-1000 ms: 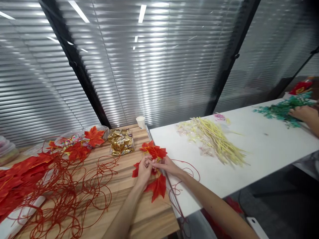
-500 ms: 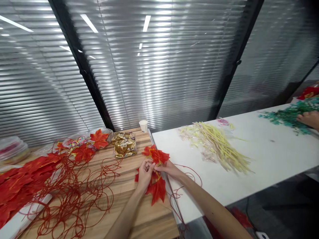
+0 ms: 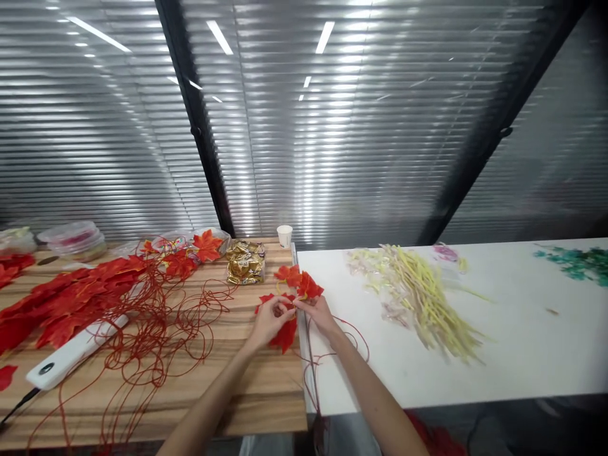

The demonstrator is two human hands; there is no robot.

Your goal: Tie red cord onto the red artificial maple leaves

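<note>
Above the seam between two tables, my left hand [image 3: 268, 322] and my right hand [image 3: 321, 314] meet, their fingertips pinched together. Between them is a small bunch of red artificial maple leaves [image 3: 310, 285] with yellow stems. Some leaves stick up beyond my fingers, and others [image 3: 284, 337] hang below my left hand. Exactly what each fingertip pinches is too small to make out, though stems and thin cord run there. Red cord [image 3: 354, 335] trails off to the right of my right hand onto the white table.
Left on the wooden table [image 3: 266, 405] lie tangled red cord [image 3: 156, 316], a pile of red leaves [image 3: 80, 297] and a white power strip [image 3: 78, 351]. Gold-wrapped packets [image 3: 246, 263] and a paper cup [image 3: 284, 236] stand behind. Yellow stems [image 3: 422, 297] and green foliage [image 3: 582, 263] lie on the white table [image 3: 513, 361].
The view has swung left and levelled out. My hands stay together at the leaf bunch, and the upper leaves have spread apart. The other person's hand at the far right is out of view.
</note>
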